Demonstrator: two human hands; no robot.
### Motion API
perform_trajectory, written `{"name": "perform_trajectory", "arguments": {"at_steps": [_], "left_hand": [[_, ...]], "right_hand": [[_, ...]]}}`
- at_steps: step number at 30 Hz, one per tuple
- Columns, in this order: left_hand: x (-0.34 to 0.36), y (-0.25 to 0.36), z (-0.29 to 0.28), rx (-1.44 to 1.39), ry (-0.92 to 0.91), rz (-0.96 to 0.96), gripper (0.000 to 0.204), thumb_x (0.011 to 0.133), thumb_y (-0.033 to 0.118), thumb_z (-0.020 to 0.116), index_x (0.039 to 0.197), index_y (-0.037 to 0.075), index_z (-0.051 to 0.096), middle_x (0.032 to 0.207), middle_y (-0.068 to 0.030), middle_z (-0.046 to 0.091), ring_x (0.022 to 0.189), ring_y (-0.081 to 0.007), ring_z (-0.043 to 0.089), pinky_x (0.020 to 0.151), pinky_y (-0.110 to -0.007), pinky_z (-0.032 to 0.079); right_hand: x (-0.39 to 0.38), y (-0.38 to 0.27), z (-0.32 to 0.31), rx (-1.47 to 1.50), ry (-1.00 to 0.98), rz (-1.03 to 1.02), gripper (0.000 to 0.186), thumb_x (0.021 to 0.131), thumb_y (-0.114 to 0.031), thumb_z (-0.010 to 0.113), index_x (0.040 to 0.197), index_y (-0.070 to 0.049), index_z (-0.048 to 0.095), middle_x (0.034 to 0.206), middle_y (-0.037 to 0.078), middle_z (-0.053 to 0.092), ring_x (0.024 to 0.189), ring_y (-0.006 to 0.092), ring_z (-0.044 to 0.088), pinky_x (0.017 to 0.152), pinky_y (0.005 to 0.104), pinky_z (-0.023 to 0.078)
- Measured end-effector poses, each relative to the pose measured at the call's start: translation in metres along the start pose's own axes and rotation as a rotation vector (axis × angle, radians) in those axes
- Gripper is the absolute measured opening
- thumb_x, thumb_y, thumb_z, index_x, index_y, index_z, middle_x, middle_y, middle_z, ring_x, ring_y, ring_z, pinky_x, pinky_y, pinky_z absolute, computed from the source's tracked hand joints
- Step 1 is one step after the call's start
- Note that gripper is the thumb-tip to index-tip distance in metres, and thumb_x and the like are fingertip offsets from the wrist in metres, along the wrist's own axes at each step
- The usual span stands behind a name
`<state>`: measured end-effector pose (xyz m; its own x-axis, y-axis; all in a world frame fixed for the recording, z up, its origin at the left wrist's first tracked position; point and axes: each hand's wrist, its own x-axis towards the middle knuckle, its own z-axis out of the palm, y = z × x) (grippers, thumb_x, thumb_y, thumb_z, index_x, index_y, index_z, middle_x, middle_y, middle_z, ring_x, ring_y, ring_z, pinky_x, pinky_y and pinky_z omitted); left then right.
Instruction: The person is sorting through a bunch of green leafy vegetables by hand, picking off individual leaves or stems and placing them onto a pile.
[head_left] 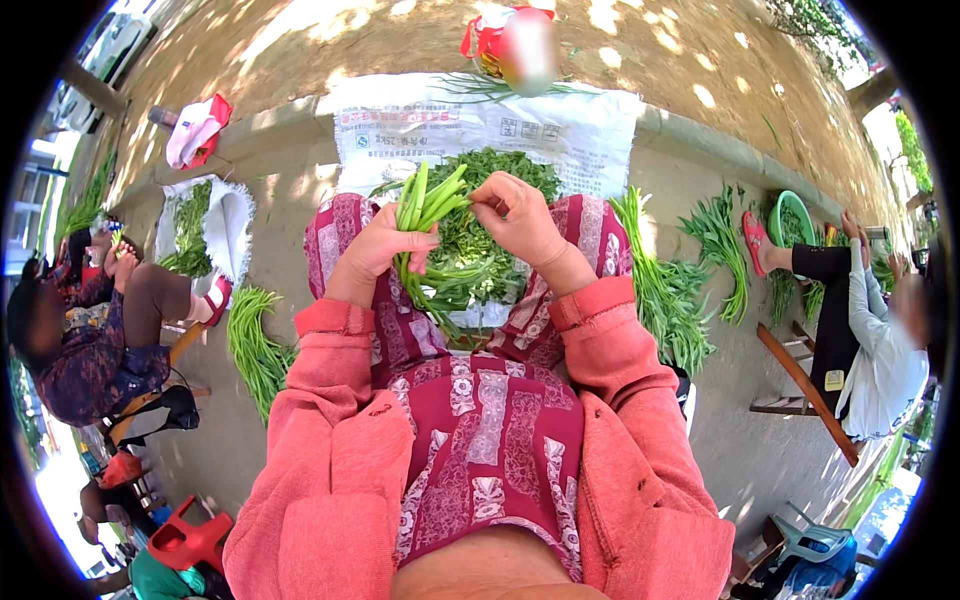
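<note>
My left hand is closed round a bunch of green hollow stalks, whose upper ends point up and right. My right hand is just right of the bunch's top, fingertips pinched; what they grip is too small to make out. Below both hands, between my knees in patterned trousers, a heap of leafy greens lies on a printed white woven sack. Long stalks with leaves lie by my right knee, and another bundle lies to my left on the pavement.
A seated person works at left beside greens on a white sack; another sits at right on a wooden seat near a green basin. A kerb crosses ahead. Plastic chairs stand behind.
</note>
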<state>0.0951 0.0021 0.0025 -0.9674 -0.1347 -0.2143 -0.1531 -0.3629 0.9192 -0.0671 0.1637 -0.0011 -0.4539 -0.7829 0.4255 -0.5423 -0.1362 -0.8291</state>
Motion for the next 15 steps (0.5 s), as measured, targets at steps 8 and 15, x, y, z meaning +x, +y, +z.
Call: {"name": "perform_trajectory", "arguments": {"at_steps": [8,15], "left_hand": [[-0.002,0.001,-0.004,-0.038,0.006,-0.025,0.012,0.08,0.005,0.067,0.087,0.0,0.059,0.054,-0.0037,0.054,0.043,-0.0137,0.053,0.049,-0.03,0.05],[-0.007,0.0,-0.01,-0.024,0.001,-0.019,0.012,0.08,0.007,0.067,0.087,0.0,0.059,0.055,-0.0031,0.054,0.044,-0.0131,0.052,0.049,-0.029,0.05]], "right_hand": [[0.002,0.005,0.0,-0.042,-0.064,-0.028,0.013,0.08,-0.002,0.06,0.092,-0.001,0.066,0.081,0.013,0.061,0.076,0.0293,0.061,0.067,0.0353,0.05],[0.001,0.008,0.008,-0.106,-0.037,-0.162,0.009,0.083,-0.002,0.06,0.092,-0.002,0.062,0.079,0.012,0.058,0.072,0.0317,0.059,0.065,0.0374,0.049]]}}
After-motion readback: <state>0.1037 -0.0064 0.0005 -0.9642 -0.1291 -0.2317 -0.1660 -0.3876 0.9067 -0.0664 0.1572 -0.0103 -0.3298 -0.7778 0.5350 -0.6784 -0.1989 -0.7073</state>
